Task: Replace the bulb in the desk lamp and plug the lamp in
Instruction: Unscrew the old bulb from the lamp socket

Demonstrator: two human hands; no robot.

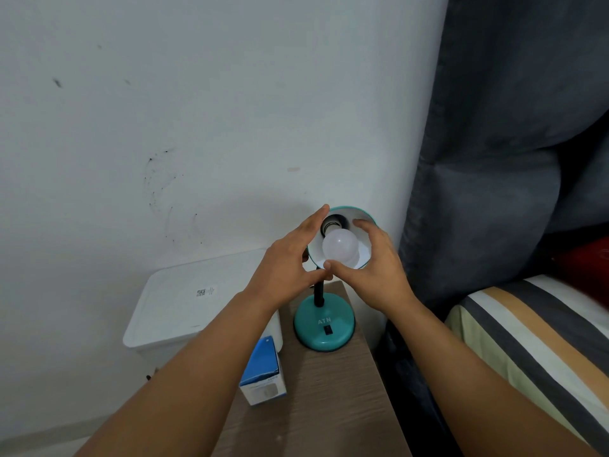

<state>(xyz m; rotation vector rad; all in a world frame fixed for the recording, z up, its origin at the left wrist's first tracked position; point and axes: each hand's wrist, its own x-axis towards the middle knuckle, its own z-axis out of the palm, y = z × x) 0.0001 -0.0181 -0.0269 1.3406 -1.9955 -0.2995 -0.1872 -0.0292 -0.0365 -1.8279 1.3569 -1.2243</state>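
Note:
A teal desk lamp stands on a narrow wooden table (329, 407), its round base (324, 324) marked ATN and carrying a black switch. The shade (359, 214) is tilted up toward me, white inside, with the dark socket (333, 222) showing. A white round bulb (339, 247) sits inside the shade just below the socket. My right hand (375, 268) wraps the shade's right side, fingertips on the bulb. My left hand (290, 262) cups the shade's left rim. The lamp's cord and plug are out of sight.
A blue and white bulb box (263, 374) lies on the table's left edge. A white lidded bin (184, 301) stands left of the table against the white wall. A dark grey headboard (494, 159) and a striped bed cover (534, 341) fill the right.

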